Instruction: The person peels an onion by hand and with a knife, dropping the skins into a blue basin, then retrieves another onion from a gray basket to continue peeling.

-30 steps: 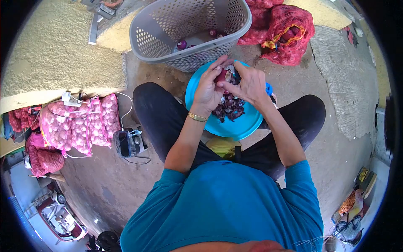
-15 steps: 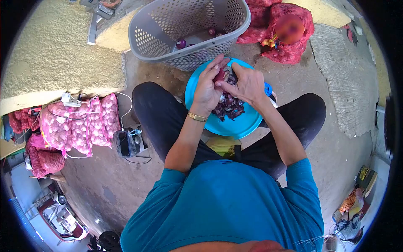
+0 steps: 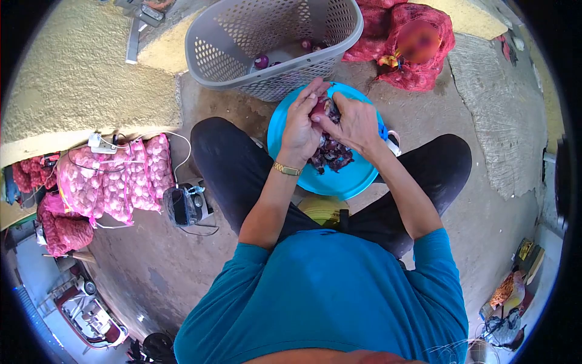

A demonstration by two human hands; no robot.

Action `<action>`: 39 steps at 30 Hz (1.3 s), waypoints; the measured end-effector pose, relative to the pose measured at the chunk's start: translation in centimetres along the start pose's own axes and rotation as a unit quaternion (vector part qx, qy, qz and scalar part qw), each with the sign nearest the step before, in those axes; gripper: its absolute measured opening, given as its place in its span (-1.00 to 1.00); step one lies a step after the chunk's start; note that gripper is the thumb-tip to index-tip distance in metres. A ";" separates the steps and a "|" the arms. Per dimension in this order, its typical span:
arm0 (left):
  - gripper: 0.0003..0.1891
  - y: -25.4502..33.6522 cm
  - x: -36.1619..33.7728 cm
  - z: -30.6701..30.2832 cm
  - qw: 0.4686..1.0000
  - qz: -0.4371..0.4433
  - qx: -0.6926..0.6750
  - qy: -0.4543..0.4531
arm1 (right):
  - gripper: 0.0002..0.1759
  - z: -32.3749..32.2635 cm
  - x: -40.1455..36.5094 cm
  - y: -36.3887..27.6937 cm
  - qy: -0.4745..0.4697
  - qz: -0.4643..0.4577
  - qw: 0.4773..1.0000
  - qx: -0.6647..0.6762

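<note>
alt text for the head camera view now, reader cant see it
A person's left hand holds a red onion, the right hand touching it, above a turquoise tray of dark peelings; beyond stand a grey basket with a few onions and a red mesh sack.

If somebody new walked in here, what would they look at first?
Probably the bright turquoise tray between the person's legs, with dark purple scraps on it. Right above it, the left hand and right hand hold a shiny purple-red onion. Next might come the big pink net sacks full of pale bulbs on the left side.
</note>
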State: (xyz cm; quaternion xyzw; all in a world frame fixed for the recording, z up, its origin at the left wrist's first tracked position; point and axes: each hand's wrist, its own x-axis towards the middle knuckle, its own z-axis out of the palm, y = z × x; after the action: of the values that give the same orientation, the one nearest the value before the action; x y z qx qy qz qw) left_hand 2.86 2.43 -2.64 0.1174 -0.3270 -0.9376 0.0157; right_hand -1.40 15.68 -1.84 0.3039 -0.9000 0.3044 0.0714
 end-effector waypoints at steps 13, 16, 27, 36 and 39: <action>-0.56 0.4 0.1 0.4 0.999 -0.021 0.004 -0.048 | -0.22 -1.9 0.6 -0.2 0.017 0.019 1.000 -0.007; -0.57 -0.1 -0.1 -0.1 0.995 -0.038 -0.066 -0.057 | -0.27 -3.5 1.4 0.5 0.011 0.029 0.999 -0.034; -0.55 0.6 -0.1 0.0 0.999 0.021 -0.025 -0.007 | -0.77 -4.6 -0.5 -0.6 -0.137 0.222 0.849 0.459; -0.55 1.1 0.1 0.1 0.999 0.039 -0.015 -0.029 | -0.47 -3.2 -1.4 -0.3 -0.080 0.020 0.940 0.332; -0.54 1.2 0.1 0.3 0.999 0.040 -0.009 -0.029 | -0.45 -2.5 -1.8 -0.7 -0.040 -0.013 0.938 0.344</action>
State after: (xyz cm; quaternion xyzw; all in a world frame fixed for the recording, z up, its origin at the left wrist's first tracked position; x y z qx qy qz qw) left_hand 2.65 1.68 -1.72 0.0774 -0.3235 -0.9420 0.0446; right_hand 0.32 17.64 -0.09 0.3331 -0.7382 0.5824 -0.0698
